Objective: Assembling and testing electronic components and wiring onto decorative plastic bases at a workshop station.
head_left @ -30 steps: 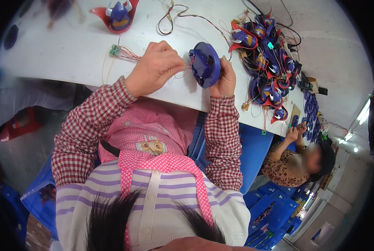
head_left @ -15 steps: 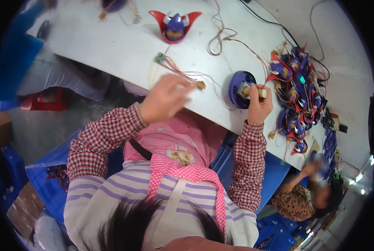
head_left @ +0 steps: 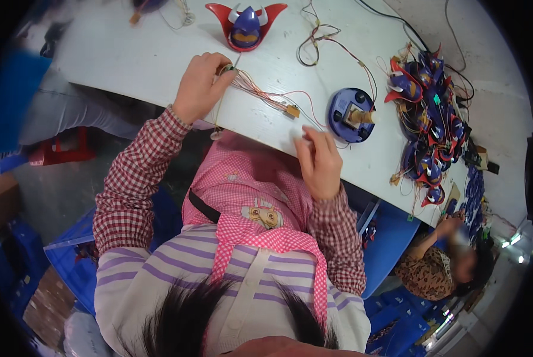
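My left hand (head_left: 199,86) grips one end of a thin bundle of red and orange wires (head_left: 265,96) on the white table (head_left: 129,59); the bundle ends in a small tan connector. My right hand (head_left: 319,160) rests at the table's near edge, fingers spread on loose wires, holding nothing. Just beyond it lies a round blue toy part (head_left: 350,114) with a gold piece in its middle. A red and blue horned toy head (head_left: 246,24) stands at the far side of the table.
A heap of several red and blue toy heads with tangled wires (head_left: 427,119) lies at the right end. A dark wire loop (head_left: 317,41) lies beyond the blue part. Another person (head_left: 442,268) sits at lower right. Blue crates (head_left: 70,262) stand on the floor.
My right hand has let go of the round blue part, which now lies on the table. My left hand has moved left and away, drawing the wire bundle out.
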Tool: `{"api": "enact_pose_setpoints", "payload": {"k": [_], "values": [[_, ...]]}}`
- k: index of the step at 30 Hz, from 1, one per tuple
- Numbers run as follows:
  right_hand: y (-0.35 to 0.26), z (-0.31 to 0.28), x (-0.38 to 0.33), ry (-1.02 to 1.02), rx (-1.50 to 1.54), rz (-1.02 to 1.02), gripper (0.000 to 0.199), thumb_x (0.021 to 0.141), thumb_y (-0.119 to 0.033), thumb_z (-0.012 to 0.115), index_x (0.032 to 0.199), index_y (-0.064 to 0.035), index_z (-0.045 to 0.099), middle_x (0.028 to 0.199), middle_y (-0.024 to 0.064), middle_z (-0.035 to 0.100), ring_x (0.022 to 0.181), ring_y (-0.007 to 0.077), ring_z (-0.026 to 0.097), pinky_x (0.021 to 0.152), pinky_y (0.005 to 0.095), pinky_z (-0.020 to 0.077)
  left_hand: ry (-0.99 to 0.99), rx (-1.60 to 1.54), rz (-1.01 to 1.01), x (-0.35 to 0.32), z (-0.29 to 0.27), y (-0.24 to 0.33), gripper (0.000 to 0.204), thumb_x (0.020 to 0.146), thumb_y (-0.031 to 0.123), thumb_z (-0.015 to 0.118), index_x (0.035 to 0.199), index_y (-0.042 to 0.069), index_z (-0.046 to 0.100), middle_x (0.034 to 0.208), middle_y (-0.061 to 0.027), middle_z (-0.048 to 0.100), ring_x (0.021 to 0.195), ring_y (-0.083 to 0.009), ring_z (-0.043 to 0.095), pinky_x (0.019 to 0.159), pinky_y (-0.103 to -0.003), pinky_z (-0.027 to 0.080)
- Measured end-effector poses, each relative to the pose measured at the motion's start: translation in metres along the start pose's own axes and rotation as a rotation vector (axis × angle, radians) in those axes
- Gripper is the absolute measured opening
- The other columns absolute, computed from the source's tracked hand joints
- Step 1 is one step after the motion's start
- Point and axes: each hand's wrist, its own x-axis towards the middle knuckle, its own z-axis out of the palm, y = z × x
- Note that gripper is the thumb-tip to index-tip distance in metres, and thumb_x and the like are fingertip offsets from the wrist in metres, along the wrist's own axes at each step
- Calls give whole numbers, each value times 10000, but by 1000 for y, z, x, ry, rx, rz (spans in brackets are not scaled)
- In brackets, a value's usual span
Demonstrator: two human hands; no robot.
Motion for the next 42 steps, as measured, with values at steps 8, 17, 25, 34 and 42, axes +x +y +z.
{"api": "enact_pose_setpoints", "payload": {"k": [8, 17, 25, 34, 42], "values": [[6, 26, 38, 13, -226, -98, 227, 783, -51, 673, 1002, -33, 613, 907, 81, 528, 623, 179, 537, 562, 258, 456, -86, -312, -285, 1, 1, 3, 217, 845, 104, 604, 1033, -4, 609, 754, -44, 577, 629, -104, 466, 588, -203, 398], [21, 41, 41, 146, -292, -213, 204, 716, -47, 696, 893, -51, 595, 831, 53, 529, 588, 170, 518, 509, 263, 443, -120, -436, -357, 1, 0, 4, 211, 868, 106, 597, 1050, 1, 620, 791, -44, 589, 653, -82, 475, 595, -170, 387], [16, 28, 36, 127, -254, -226, 197, 742, -42, 693, 920, -28, 610, 845, 75, 557, 613, 198, 550, 533, 271, 463, -291, -467, -328, 11, -12, -3, 234, 877, 105, 595, 1085, 0, 613, 769, -34, 569, 636, -68, 467, 571, -157, 372], [18, 29, 28, 129, -218, -186, 199, 749, -45, 691, 932, -26, 613, 853, 79, 561, 616, 196, 552, 532, 273, 461, -353, -411, -369, 12, -13, 0, 269, 861, 131, 619, 1092, -6, 611, 769, -35, 566, 643, -68, 477, 565, -159, 371], [19, 33, 25, 117, -237, -197, 199, 759, -59, 693, 940, -24, 617, 854, 73, 548, 630, 192, 548, 542, 266, 458, -295, -236, -315, 6, -21, 6, 259, 856, 121, 609, 1078, -12, 608, 779, -47, 578, 647, -101, 487, 598, -189, 398]]}}
